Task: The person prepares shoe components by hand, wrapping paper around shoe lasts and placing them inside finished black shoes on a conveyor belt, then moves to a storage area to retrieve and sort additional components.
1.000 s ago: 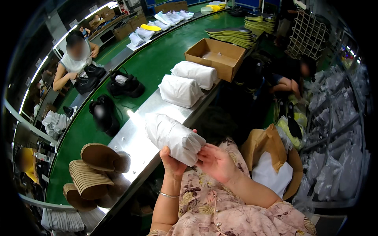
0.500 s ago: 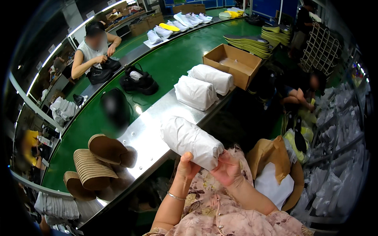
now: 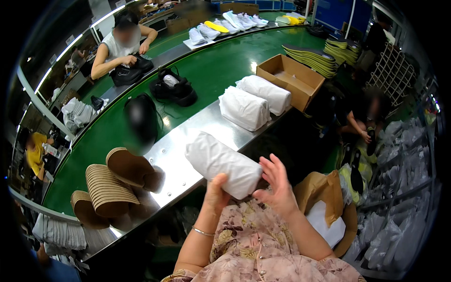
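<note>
A bundle wrapped in white paper (image 3: 218, 160) is held in front of my body, tilted, its far end over the metal ledge. My left hand (image 3: 217, 191) grips it from the near side, thumb on the paper and the other fingers hidden beneath. My right hand (image 3: 278, 185) is open beside the bundle's right end, fingers spread. Whether its fingertips touch the paper, I cannot tell. Two more white-wrapped bundles, a nearer one (image 3: 244, 109) and a farther one (image 3: 265, 93), lie side by side on the ledge beyond.
An open cardboard box (image 3: 303, 96) stands past the wrapped bundles. Curved brown inserts (image 3: 112, 190) are stacked at left. Black shoes (image 3: 174, 90) sit on the green conveyor (image 3: 213, 58). Across it, a person (image 3: 123, 47) handles black shoes. Brown paper (image 3: 324, 188) lies at my right.
My right hand has let go of the bundle's end and opened, fingers spread. That end now looks smooth and folded over. My left hand keeps its grip; the view has shifted slightly.
</note>
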`<action>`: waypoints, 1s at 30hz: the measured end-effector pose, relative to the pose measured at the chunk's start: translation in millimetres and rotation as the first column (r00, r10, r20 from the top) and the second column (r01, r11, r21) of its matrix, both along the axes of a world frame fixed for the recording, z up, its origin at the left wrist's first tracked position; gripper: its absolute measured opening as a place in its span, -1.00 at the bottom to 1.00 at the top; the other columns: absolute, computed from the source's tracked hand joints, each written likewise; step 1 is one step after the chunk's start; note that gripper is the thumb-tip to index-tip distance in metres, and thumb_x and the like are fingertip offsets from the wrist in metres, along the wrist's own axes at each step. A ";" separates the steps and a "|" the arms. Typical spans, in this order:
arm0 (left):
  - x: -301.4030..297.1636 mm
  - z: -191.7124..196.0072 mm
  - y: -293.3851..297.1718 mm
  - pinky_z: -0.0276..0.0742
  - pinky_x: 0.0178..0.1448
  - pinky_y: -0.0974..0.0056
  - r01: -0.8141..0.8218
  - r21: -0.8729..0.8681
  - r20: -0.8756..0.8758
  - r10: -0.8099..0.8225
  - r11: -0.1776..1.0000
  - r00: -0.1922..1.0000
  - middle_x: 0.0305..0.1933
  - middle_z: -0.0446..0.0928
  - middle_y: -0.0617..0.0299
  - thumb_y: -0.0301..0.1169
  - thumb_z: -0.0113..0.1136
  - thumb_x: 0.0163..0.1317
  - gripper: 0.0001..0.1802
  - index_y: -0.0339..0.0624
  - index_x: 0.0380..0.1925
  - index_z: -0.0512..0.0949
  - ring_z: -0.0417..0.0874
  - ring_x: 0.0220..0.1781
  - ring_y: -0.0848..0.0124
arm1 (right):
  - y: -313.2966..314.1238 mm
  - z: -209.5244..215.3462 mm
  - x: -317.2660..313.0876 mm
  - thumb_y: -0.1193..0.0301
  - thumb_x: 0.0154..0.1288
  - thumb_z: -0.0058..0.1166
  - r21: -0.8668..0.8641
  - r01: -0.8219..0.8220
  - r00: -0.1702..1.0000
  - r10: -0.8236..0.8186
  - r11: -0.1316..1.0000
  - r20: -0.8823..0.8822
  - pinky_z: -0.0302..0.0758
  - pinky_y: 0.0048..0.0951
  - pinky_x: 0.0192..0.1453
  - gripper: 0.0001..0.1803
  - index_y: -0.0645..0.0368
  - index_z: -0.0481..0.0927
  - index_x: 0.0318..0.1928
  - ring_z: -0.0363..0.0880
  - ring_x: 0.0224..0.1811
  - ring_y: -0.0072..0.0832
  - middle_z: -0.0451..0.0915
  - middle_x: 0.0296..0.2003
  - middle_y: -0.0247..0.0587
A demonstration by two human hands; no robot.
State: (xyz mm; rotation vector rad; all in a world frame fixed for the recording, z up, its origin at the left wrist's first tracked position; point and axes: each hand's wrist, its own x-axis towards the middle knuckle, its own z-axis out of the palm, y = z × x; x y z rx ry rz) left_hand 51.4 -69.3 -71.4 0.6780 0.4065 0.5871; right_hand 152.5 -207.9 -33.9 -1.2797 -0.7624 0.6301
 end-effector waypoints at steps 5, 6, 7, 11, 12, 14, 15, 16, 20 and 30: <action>3.4 6.7 -10.8 0.30 0.25 0.18 0.036 0.074 0.059 -0.041 0.997 0.997 0.13 0.34 0.13 -0.17 0.36 -0.12 -0.11 -0.27 0.19 0.17 0.36 0.18 0.26 | 26.7 -14.1 -23.4 0.38 -0.16 0.44 0.051 0.148 0.986 -0.151 0.988 0.066 0.32 -0.37 0.13 0.02 0.23 0.00 0.24 0.31 0.09 -0.37 0.27 0.07 -0.05; -1.2 6.2 -10.4 0.29 0.25 0.18 0.036 0.089 0.032 -0.039 0.995 0.999 0.13 0.33 0.12 -0.16 0.35 -0.08 -0.13 -0.28 0.19 0.16 0.36 0.18 0.27 | 29.6 -18.8 -29.2 0.38 -0.16 0.44 0.079 0.221 0.958 -0.232 0.972 0.170 0.38 -0.41 0.04 -0.07 0.25 0.09 0.16 0.35 -0.03 -0.44 0.29 -0.03 -0.13; -5.8 5.7 -10.8 0.27 0.26 0.19 0.037 0.104 0.006 -0.038 0.994 0.999 0.14 0.33 0.11 -0.15 0.34 -0.04 -0.14 -0.29 0.20 0.16 0.35 0.19 0.29 | 30.7 -20.3 -29.4 0.42 -0.16 0.43 0.084 0.213 0.954 -0.226 0.973 0.195 0.36 -0.42 0.06 -0.08 0.22 0.09 0.16 0.34 -0.01 -0.46 0.29 -0.02 -0.16; -16.8 -2.1 7.0 0.21 0.28 0.21 -0.208 0.332 -0.032 0.232 0.920 0.972 0.17 0.30 0.07 -0.18 0.22 0.15 -0.25 -0.35 0.21 0.14 0.31 0.21 0.31 | 31.0 -19.9 -15.6 0.49 -0.20 0.41 0.137 0.243 0.842 -0.279 0.960 0.463 0.37 -0.39 0.01 -0.17 0.21 0.17 0.09 0.39 -0.08 -0.37 0.36 -0.09 -0.10; -23.2 21.4 5.8 0.17 0.29 0.21 -0.278 0.436 -0.227 0.404 0.856 0.886 0.21 0.27 0.03 -0.20 0.10 0.26 -0.32 -0.40 0.22 0.10 0.27 0.23 0.29 | 28.9 -10.6 -2.3 0.49 -0.22 0.41 0.147 0.241 0.735 -0.280 0.959 0.618 0.39 -0.38 -0.02 -0.18 0.22 0.19 0.07 0.42 -0.12 -0.32 0.37 -0.12 -0.06; -40.5 13.9 21.5 0.19 0.26 0.15 -0.218 0.903 -0.146 0.740 0.371 0.657 0.15 0.31 -0.12 -0.23 0.03 0.29 -0.39 -0.46 0.18 0.15 0.31 0.20 0.13 | 28.9 6.3 7.8 0.46 -0.28 0.42 0.183 0.190 0.545 -0.259 0.964 0.797 0.43 -0.21 -0.15 -0.22 0.26 0.26 0.00 0.45 -0.24 -0.05 0.43 -0.19 0.09; -43.5 27.6 22.0 0.20 0.25 0.13 -0.073 0.989 -0.061 0.816 0.126 0.575 0.12 0.33 -0.17 -0.23 0.01 0.30 -0.41 -0.49 0.16 0.18 0.33 0.18 0.08 | 28.3 9.1 10.2 0.45 -0.29 0.42 0.173 0.095 0.528 -0.197 0.980 0.826 0.43 -0.21 -0.17 -0.23 0.27 0.26 0.00 0.46 -0.25 -0.06 0.44 -0.20 0.08; -41.8 26.5 23.6 0.23 0.23 0.13 -0.031 0.975 -0.155 0.770 0.221 0.618 0.06 0.37 -0.19 -0.24 0.00 0.31 -0.44 -0.51 0.12 0.23 0.37 0.14 0.05 | 28.5 10.7 12.3 0.44 -0.29 0.42 0.159 -0.001 0.505 -0.137 0.987 0.852 0.44 -0.21 -0.18 -0.23 0.27 0.26 -0.01 0.46 -0.26 -0.07 0.44 -0.20 0.07; -40.8 17.3 48.4 0.46 0.01 0.25 -0.245 0.475 -0.375 0.446 0.845 0.813 -0.11 0.52 0.03 -0.26 -0.05 0.33 -0.58 -0.50 -0.07 0.40 0.54 -0.07 0.26 | 45.5 21.4 9.6 0.40 -0.30 0.43 0.156 -0.200 0.456 -0.049 0.967 0.889 0.46 -0.23 -0.28 -0.22 0.25 0.26 -0.02 0.49 -0.33 -0.08 0.45 -0.22 0.05; -56.8 10.8 101.6 0.37 -0.23 0.42 -0.477 0.162 -0.486 0.491 0.864 0.723 -0.12 0.47 0.20 -0.13 -0.07 0.33 -0.58 -0.27 -0.07 0.42 0.47 -0.25 0.42 | 137.9 -19.7 -7.3 0.35 -0.18 0.40 0.039 0.095 0.817 -0.100 0.995 0.568 0.44 -0.34 -0.12 -0.23 0.24 0.24 0.04 0.52 -0.21 -0.18 0.49 -0.24 0.03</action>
